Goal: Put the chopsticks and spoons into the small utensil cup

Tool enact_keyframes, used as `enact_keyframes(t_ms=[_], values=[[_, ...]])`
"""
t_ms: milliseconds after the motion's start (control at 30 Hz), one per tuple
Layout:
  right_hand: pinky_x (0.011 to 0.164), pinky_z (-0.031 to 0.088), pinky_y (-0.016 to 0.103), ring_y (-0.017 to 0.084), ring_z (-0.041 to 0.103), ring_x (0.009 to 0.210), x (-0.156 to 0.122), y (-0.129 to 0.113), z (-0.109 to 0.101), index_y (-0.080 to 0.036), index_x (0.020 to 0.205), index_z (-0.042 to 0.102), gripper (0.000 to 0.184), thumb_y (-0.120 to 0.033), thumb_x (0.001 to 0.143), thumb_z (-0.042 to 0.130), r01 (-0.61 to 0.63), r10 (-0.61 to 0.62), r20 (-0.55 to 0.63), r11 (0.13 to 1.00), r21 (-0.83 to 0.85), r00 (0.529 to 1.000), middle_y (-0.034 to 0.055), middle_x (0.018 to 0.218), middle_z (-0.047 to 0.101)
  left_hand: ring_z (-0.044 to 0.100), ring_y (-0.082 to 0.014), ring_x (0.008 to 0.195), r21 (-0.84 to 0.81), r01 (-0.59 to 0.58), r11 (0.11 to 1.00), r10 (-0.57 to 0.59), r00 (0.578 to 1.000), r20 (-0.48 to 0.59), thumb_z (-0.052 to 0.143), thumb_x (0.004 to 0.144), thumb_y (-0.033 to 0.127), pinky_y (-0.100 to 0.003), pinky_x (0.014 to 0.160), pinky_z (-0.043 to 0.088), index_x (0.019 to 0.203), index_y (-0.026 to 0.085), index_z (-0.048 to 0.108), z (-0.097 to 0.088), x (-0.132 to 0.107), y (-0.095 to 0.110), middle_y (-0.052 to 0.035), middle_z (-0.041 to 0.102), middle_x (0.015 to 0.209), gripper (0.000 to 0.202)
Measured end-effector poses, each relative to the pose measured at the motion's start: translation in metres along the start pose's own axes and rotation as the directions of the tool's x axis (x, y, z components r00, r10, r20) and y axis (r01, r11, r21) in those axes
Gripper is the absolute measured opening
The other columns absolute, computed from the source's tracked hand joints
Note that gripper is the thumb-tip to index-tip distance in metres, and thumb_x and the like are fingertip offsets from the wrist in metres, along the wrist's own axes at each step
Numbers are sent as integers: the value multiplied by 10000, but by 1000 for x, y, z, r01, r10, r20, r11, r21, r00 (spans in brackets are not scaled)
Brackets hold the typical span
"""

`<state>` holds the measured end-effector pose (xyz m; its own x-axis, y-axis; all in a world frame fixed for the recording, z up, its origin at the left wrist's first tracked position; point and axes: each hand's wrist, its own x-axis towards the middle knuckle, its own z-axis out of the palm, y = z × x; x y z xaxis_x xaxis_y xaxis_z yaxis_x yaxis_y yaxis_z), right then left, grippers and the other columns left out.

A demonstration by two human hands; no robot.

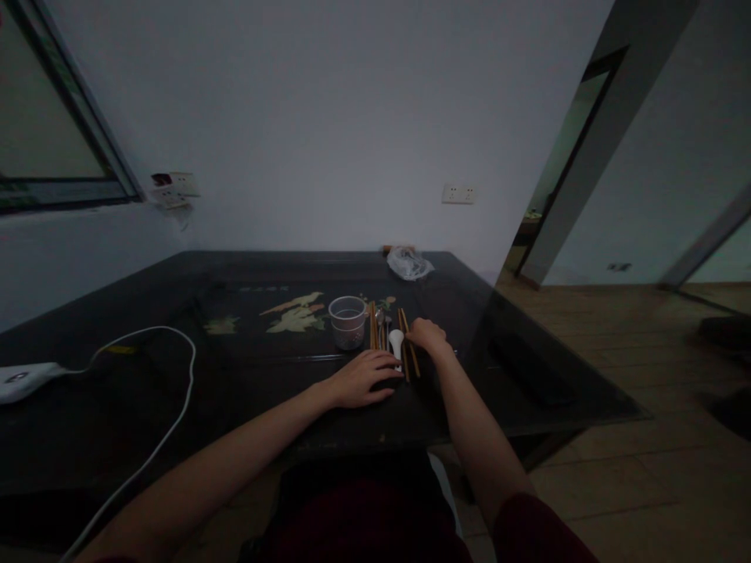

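Maroon cloth shows nearest, a sleeve (537,528) ending above the right forearm. Just past the dark table's (246,426) front edge, the left hand (364,379) lies palm down, fingers slightly spread, their tips over the handle end of a white spoon (397,339); whether they press on it I cannot tell. That spoon looks smooth and stiff, probably light, perhaps slippery and breakable if ceramic, so the handle seems the safest hold. Right of it lie two brown chopsticks (415,360), slim and likely to roll; gripping both around the middle should keep them together. The right hand (428,336) is at their upper half, fingers curled, though the dimness hides whether they pinch a stick. Left of the white spoon sit metal spoons (380,319), then more chopsticks (371,327). Beside those stands a clear cup (348,322), upright, apparently thin plastic that would give under a squeeze; its rim looks firmer. Farther back rests a crumpled plastic bag (409,264), near the pale wall (328,156).
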<state>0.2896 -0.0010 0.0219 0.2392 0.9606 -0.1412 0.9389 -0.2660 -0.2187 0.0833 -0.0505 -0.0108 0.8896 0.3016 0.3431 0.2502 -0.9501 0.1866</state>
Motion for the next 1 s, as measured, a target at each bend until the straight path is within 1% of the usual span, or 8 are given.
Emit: enact_keyframes(t_ms=[267, 467, 567, 700, 833, 1000], values=[[863, 460, 382, 309, 592, 1101, -1, 0, 1, -171, 1128, 634, 358, -318, 813, 547, 24, -24, -9, 1000, 1, 1000, 172, 1180, 627, 443, -238, 1229, -7, -7, 1000, 7, 1000, -15, 541, 855, 328, -417, 1030, 352, 1217, 256, 544, 2, 0, -2, -76, 528, 1306, 369], [852, 462, 368, 295, 603, 1085, 0, 2, 2, -183, 1068, 657, 321, -350, 813, 555, 30, -29, -22, 999, 16, 999, 155, 1149, 646, 438, -239, 1233, 1, -11, 1000, 11, 1000, -15, 537, 858, 324, -418, 1033, 351, 1223, 249, 537, 2, 0, -2, -79, 523, 1311, 372], [851, 462, 370, 293, 599, 1090, 1, 1, 2, -178, 1088, 644, 347, -386, 835, 529, 16, -15, -44, 1000, 21, 999, 163, 1155, 639, 437, -239, 1232, 6, -13, 1000, 13, 1000, -11, 528, 864, 332, -419, 1035, 349, 1221, 246, 540, 1, 0, -1, -80, 524, 1308, 368], [850, 462, 381, 305, 597, 1089, 3, -4, 5, -161, 1117, 625, 416, -457, 861, 484, 5, -2, -101, 999, 37, 995, 170, 1143, 638, 440, -238, 1227, 8, -8, 1000, 8, 1000, -9, 523, 867, 338, -420, 1025, 359, 1222, 254, 542, 1, 1, 0, -81, 532, 1297, 366], [856, 458, 370, 304, 590, 1094, 7, -8, 11, -147, 1147, 601, 466, -492, 848, 508, -15, 19, -131, 999, 36, 991, 177, 1175, 616, 432, -241, 1235, 9, -8, 1000, 8, 1000, -7, 527, 864, 344, -427, 1032, 351, 1222, 254, 544, 2, 1, -1, -82, 527, 1302, 369], [851, 457, 358, 296, 591, 1092, 11, -9, 15, -158, 1139, 605, 467, -508, 847, 506, -23, 29, -145, 999, 41, 989, 170, 1168, 617, 425, -241, 1239, 16, -13, 1000, 13, 1000, 1, 526, 865, 348, -428, 1039, 344, 1221, 245, 547, 3, 0, -3, -82, 518, 1311, 372]])
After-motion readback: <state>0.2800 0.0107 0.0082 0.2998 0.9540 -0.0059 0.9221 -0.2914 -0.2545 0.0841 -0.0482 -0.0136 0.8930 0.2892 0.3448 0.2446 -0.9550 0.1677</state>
